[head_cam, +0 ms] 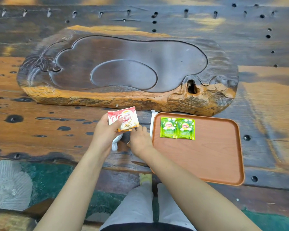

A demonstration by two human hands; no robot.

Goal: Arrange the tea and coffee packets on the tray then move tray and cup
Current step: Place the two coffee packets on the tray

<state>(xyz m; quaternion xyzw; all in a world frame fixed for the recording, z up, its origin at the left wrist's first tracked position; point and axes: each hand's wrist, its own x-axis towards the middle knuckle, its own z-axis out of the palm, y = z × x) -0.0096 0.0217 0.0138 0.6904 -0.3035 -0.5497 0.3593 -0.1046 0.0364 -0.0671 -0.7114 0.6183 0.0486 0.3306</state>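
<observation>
We are holding Coffee-mate packets (123,120) in our left hand (105,130), our right hand (139,139) curling beside them, grip unclear, two green tea packets (177,128) lying on the tray (207,155).

My left hand (107,129) is raised, thumb and fingers pinched closed (forearm angled inward); my right hand (140,139) reaches low beside it, palm down, fingers curled, grip unclear.

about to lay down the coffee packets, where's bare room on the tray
The orange rectangular tray is bare right of and below the two green Lipton tea packets at its top-left corner. It is crowded off its left edge, where both hands work.
</observation>
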